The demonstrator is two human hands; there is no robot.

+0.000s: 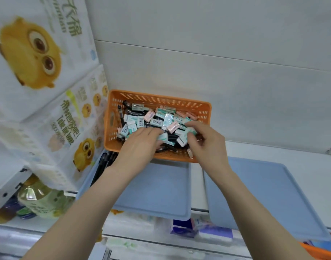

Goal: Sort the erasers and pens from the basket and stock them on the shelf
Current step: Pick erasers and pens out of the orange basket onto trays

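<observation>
Basket (157,99) at 12 o'clock on the shelf (254,109), both hands down in it. Right hand (206,141) curls thumb and fingers round a mint eraser (191,131) at its 10 o'clock. Left hand (140,141) lies palm down on the pile, fingertips buried, so I can't tell its grip. Pens (170,140) run roughly 9 to 3 under the erasers (160,119), nearer the left hand. Right tray (273,194) sits at 6 o'clock, the likely drop; left tray (160,188) holds sorted pens (104,162).

Perforated orange plastic basket (204,109); matt blue trays (160,188).
</observation>
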